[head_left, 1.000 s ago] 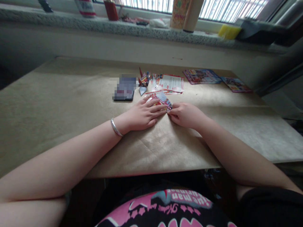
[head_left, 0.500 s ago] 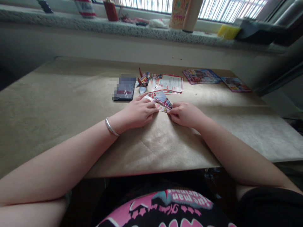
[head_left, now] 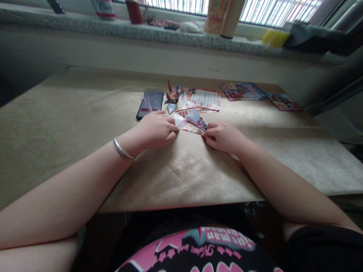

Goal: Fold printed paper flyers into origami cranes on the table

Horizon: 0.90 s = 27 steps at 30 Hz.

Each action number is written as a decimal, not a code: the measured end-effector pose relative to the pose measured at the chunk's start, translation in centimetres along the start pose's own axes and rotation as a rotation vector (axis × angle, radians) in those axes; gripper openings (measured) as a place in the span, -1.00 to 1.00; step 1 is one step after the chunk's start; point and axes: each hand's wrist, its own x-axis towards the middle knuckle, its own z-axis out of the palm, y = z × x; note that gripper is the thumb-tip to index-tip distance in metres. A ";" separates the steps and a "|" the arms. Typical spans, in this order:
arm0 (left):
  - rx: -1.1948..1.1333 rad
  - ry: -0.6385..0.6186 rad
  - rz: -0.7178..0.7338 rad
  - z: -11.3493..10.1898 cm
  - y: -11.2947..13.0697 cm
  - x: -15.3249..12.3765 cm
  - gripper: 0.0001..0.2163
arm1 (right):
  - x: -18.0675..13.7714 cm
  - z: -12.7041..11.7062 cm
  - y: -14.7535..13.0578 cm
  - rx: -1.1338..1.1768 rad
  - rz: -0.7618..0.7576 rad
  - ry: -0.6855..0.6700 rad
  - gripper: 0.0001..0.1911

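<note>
A colourful printed sheet of paper, folded to a pointed shape, lies flat on the table between my hands. My left hand, with a silver bangle on the wrist, has its fingers closed at the sheet's left corner. At the right corner, my right hand pinches the paper between thumb and fingers. Just beyond the sheet stands a small folded paper figure with a silvery pointed piece in front of it. A dark phone lies beyond my left hand.
Loose printed sheets lie behind the folded one. Colourful leaflets are stacked to the right, with another leaflet beside them. Along the back, a stone windowsill carries a red can, a tall bottle and a yellow item.
My left hand has slid left along the near edge of the folded paper, from its middle to its left corner, uncovering more of it. My right hand stays at the right corner.
</note>
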 end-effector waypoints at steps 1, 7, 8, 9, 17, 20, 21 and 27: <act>-0.006 -0.004 -0.008 -0.1 -0.1 -0.1 -0.62 | 0.0 0.1 0.0 -0.001 0.000 0.004 -0.71; -0.047 0.053 -0.036 0.7 -0.4 -0.5 -0.66 | -0.2 0.4 0.6 -0.028 -0.001 0.057 -0.71; -0.071 0.093 -0.020 1.0 -0.4 -0.5 -0.66 | -0.2 0.4 0.7 -0.051 0.003 0.057 -0.70; -0.097 0.124 0.008 1.4 -0.4 -0.4 -0.66 | -0.3 0.3 0.9 -0.080 0.014 0.054 -0.70; -0.252 0.225 0.129 2.9 0.8 0.9 -0.67 | 0.1 0.5 1.7 -0.091 0.017 0.094 -0.69; -0.234 0.204 0.146 3.0 1.1 1.3 -0.66 | 0.9 1.2 1.3 -0.038 -0.037 0.102 -0.67; -0.216 0.194 0.138 3.0 1.2 1.4 -0.66 | 1.2 1.4 1.2 -0.038 -0.034 0.105 -0.67; -0.168 0.172 0.105 3.1 1.2 1.6 -0.63 | 2.1 1.4 1.1 -0.103 -0.056 0.098 -0.64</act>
